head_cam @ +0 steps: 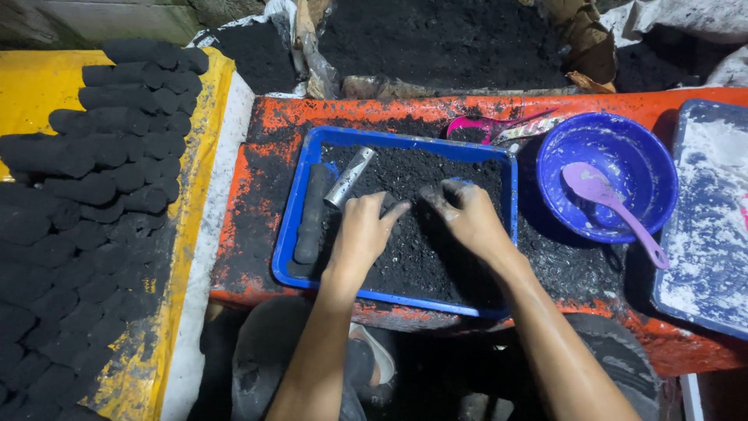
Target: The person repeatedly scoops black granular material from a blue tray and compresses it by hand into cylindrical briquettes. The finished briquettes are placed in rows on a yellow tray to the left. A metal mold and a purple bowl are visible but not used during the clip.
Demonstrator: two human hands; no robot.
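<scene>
A blue rectangular tray [290,234] full of black powder sits on an orange bench. My left hand [361,232] rests palm down on the powder, fingers spread, near a short metal tube [350,176] that lies tilted at the tray's upper left. Beside the tube lies a black cylinder [312,212] along the tray's left wall. My right hand [468,215] is curled over the powder at the tray's middle, fingertips dusted black and pressed into it. Both hands almost touch each other.
Rows of black cylindrical briquettes [93,179] cover a yellow sheet on the left. A blue bowl [633,156] with a lilac spoon [608,204] stands at the right, a pink scoop [483,126] behind the tray, a powder-smeared blue tray [705,218] far right. A black powder heap [444,39] lies behind.
</scene>
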